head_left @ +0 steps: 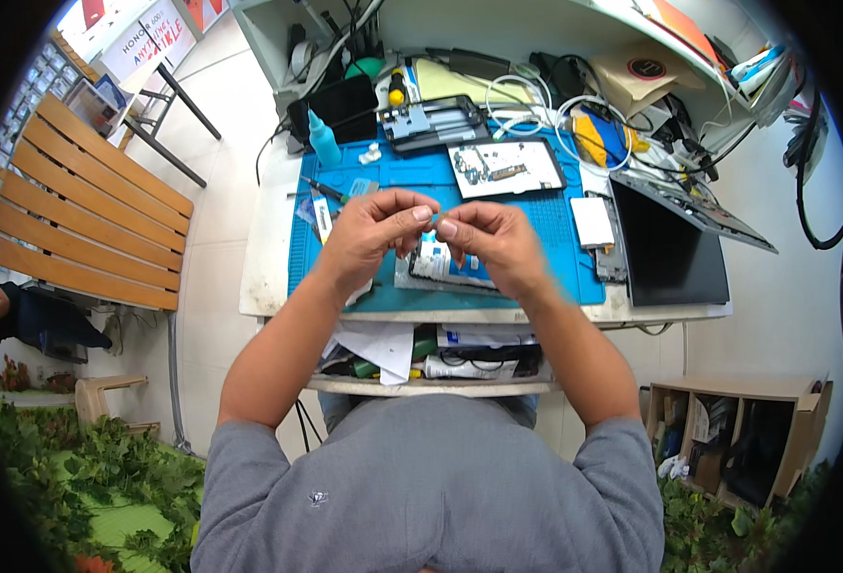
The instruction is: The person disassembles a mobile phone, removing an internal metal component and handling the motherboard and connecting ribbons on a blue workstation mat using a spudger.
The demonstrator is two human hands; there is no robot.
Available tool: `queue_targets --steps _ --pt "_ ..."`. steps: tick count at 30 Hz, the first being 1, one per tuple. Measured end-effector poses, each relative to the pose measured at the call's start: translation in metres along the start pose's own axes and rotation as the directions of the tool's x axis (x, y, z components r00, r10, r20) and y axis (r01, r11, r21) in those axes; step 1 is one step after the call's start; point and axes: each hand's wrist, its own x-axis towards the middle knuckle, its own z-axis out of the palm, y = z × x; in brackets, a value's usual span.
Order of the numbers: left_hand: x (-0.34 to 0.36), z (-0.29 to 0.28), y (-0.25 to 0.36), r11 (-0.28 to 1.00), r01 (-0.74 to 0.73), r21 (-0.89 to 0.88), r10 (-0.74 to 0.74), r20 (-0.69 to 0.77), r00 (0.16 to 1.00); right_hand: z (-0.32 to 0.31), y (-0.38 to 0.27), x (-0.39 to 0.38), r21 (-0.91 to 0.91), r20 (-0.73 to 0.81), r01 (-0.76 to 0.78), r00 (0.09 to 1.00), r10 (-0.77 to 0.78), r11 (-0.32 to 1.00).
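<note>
Two hands, left hand, right hand, pinching something too small to identify

Electronics repair workbench: blue work mat bearing an opened phone, screwdriver, solvent bottle, tangled cables and a dismantled laptop.

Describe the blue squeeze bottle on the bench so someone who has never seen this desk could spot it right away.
Start at the big blue work mat covering the white bench. Go to its far left corner, beside the black box. The squeeze bottle stands there upright, translucent turquoise with a pointed nozzle, the only bottle on the mat among flat opened devices and tools.
</note>
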Motion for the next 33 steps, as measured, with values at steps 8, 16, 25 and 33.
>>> queue_targets --steps 8,16,25,33 --pt "-0.011 0.0 0.003 0.959 -0.225 0.173 0.207 0.115 0.972 0.011 -0.024 -0.007 0.031 0.091 -0.068 0.994 0.065 0.997" --pt "-0.015 0.001 0.004 0.987 -0.136 0.089 0.115 0.21 0.971 0.004 -0.03 -0.012 -0.049 0.067 -0.178 0.981 0.181 0.983" --pt "-0.02 -0.002 -0.007 0.964 -0.123 0.237 0.086 0.163 0.983 0.007 -0.024 -0.029 -0.315 -0.074 -0.063 0.996 0.041 0.947" --pt "-0.017 -0.006 -0.001 0.474 -0.357 0.805 0.029 0.391 0.92 0.002 -0.001 -0.055 -0.845 0.135 0.323 0.9 -0.414 0.426"
